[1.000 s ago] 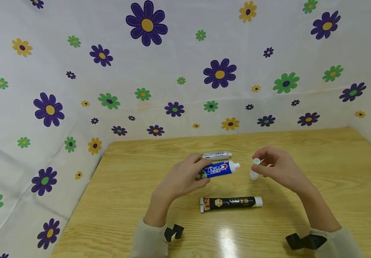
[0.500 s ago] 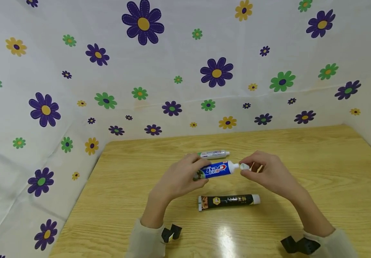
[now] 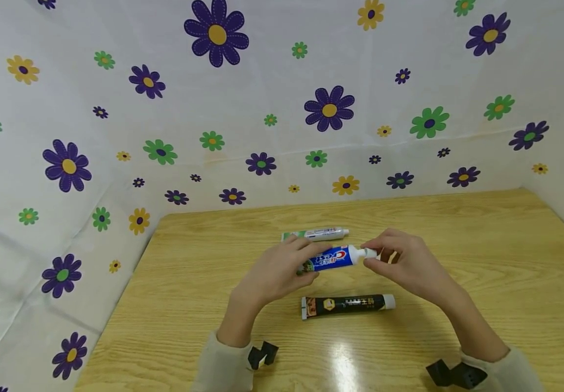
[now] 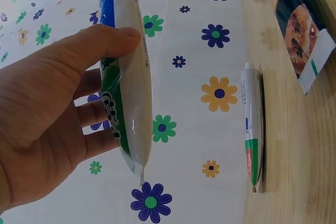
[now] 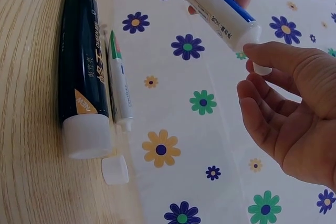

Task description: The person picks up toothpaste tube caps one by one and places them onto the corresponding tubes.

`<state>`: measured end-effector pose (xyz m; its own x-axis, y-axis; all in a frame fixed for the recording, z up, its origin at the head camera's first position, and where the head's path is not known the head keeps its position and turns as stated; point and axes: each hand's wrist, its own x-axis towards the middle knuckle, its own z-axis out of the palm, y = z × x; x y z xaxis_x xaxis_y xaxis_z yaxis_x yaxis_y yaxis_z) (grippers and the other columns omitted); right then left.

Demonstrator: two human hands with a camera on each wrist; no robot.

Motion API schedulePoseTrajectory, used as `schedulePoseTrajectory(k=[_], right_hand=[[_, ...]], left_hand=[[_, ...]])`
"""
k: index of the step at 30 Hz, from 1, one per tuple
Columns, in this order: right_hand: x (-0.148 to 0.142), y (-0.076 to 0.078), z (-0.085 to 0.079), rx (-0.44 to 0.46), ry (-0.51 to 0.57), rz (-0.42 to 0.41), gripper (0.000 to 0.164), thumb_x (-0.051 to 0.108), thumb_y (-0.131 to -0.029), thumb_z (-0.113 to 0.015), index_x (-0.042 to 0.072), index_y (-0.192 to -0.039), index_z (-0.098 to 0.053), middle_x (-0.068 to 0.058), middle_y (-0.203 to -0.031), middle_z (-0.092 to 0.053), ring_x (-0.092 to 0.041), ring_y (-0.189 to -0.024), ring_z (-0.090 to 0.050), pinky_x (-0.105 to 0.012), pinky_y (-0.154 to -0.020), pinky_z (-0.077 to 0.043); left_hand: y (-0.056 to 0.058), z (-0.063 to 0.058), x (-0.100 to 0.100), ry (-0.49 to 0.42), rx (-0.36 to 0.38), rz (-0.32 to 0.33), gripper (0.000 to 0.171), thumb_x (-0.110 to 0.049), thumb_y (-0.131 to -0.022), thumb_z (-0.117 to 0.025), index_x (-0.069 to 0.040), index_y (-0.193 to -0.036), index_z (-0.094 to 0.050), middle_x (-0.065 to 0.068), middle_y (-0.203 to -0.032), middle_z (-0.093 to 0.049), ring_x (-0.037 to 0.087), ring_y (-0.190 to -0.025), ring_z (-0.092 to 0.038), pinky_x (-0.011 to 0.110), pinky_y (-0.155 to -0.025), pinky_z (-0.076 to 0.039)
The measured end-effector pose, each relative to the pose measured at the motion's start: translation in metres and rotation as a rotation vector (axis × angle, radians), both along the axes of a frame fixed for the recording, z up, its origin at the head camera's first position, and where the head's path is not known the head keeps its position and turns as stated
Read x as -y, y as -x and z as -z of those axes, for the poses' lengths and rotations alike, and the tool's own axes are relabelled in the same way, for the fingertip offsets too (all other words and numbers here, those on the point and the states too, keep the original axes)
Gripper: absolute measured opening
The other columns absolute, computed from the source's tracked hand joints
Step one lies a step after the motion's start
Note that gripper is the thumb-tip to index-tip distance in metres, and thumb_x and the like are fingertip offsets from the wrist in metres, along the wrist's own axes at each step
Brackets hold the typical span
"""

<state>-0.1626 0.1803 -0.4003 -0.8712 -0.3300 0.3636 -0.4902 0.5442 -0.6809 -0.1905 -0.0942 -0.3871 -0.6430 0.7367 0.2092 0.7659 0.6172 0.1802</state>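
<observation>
My left hand [image 3: 272, 269] grips a blue and white toothpaste tube [image 3: 333, 257] above the table, thumb on one face in the left wrist view. Its nozzle end points right, toward my right hand [image 3: 406, 264]. A small white cap [image 5: 261, 70] is pinched between the right thumb and fingers, right at the nozzle; the fingers partly cover it. Nearer me lies a black toothpaste tube [image 3: 350, 306] with its white cap on. Behind the held tube lies a white and green toothpaste tube [image 3: 326, 234], its narrow tip bare.
A second white cap [image 5: 115, 169] stands on the wooden table [image 3: 203, 245] near the black tube's capped end; the right hand hides it in the head view. A flower-printed cloth [image 3: 272, 81] hangs behind the table and at its sides.
My right hand has moved left and brought the white cap up to the nozzle of the blue tube. The left hand keeps its grip on the tube, nearly still.
</observation>
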Motion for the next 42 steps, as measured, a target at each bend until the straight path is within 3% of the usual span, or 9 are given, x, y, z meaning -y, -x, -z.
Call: schedulePoseTrajectory(k=[5, 20, 29, 42], right_hand=[[0.0009, 0.0008, 0.0007, -0.036, 0.003, -0.004, 0.018, 0.004, -0.085, -0.077, 0.009, -0.103, -0.076, 0.004, -0.09, -0.064, -0.007, -0.072, -0.056, -0.025, -0.061, -0.052], [0.0031, -0.0003, 0.0026, -0.143, 0.018, -0.02, 0.02, 0.004, -0.084, -0.078, 0.01, -0.103, -0.074, 0.007, -0.087, -0.063, -0.004, -0.071, -0.055, -0.025, -0.058, -0.052], [0.0041, -0.0019, 0.0031, -0.139, 0.036, -0.006, 0.022, 0.003, -0.084, -0.078, 0.01, -0.1, -0.065, 0.007, -0.082, -0.062, -0.005, -0.069, -0.055, -0.025, -0.058, -0.052], [0.0009, -0.0029, 0.0005, -0.115, 0.069, -0.016, 0.024, 0.0, -0.085, -0.075, 0.01, -0.107, -0.071, 0.007, -0.09, -0.065, -0.007, -0.072, -0.059, -0.024, -0.06, -0.054]], left_hand=[[-0.0007, -0.0006, -0.0019, 0.011, -0.042, 0.02, 0.058, -0.022, -0.092, -0.073, -0.026, -0.145, -0.05, 0.003, -0.124, -0.064, 0.02, -0.104, -0.057, 0.036, -0.081, -0.055], [-0.0022, 0.0003, -0.002, 0.006, -0.065, 0.013, 0.062, -0.019, -0.089, -0.077, -0.026, -0.144, -0.05, 0.006, -0.123, -0.062, 0.021, -0.102, -0.063, 0.038, -0.079, -0.057], [-0.0029, -0.0017, -0.0014, -0.003, -0.076, 0.017, 0.063, -0.017, -0.088, -0.077, -0.026, -0.144, -0.05, 0.006, -0.121, -0.063, 0.019, -0.096, -0.061, 0.036, -0.076, -0.055], [-0.0048, -0.0051, 0.0001, 0.015, -0.102, 0.0, 0.059, -0.023, -0.091, -0.075, -0.027, -0.144, -0.05, 0.005, -0.118, -0.064, 0.018, -0.092, -0.062, 0.034, -0.074, -0.055]])
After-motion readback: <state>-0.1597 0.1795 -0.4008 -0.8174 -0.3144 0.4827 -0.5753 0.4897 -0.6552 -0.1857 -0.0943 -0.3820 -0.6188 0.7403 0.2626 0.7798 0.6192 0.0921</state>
